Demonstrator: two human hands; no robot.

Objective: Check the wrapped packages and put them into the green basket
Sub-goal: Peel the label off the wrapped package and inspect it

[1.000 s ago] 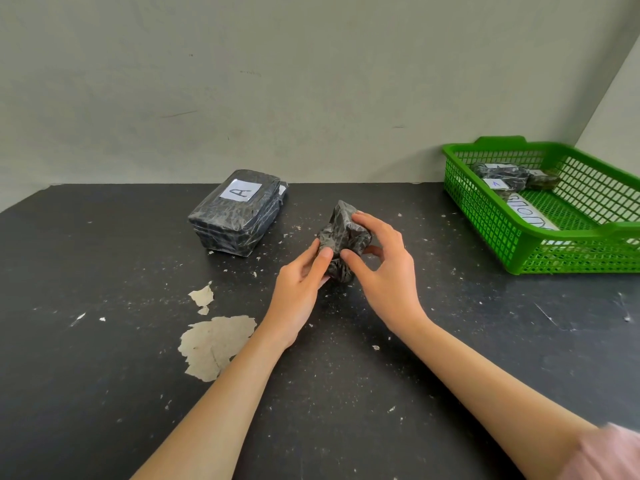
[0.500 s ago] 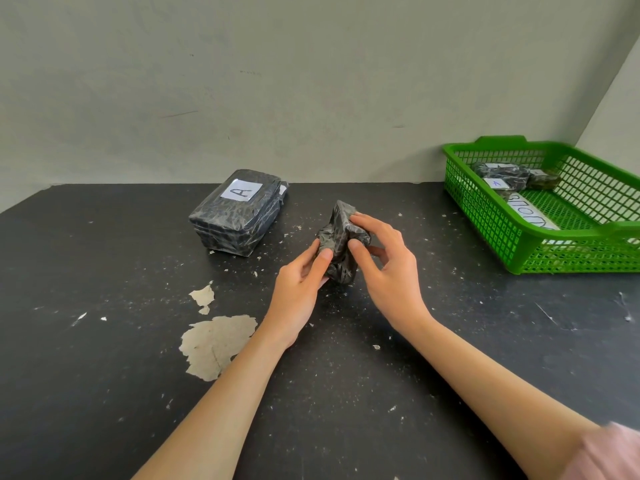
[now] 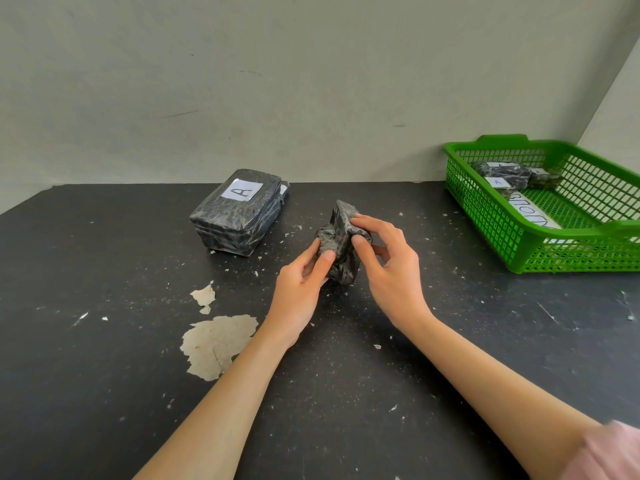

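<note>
Head view: left hand point(image 3: 298, 292), right hand point(image 3: 391, 271) fingers curled, pinching small black-wrapped package point(image 3: 341, 245).

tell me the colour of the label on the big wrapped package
The label is white with a dark handwritten A, clearest in the head view.

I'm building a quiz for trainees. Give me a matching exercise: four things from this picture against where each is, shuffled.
Things:
1. small wrapped package
2. package labelled A
3. green basket
4. pale peeled patch

Places:
a. far right of the table
b. beside the left forearm
c. gripped by the left hand and right hand
d. on the table, left of the hands, untouched

Pairs: 1-c, 2-d, 3-a, 4-b
</note>
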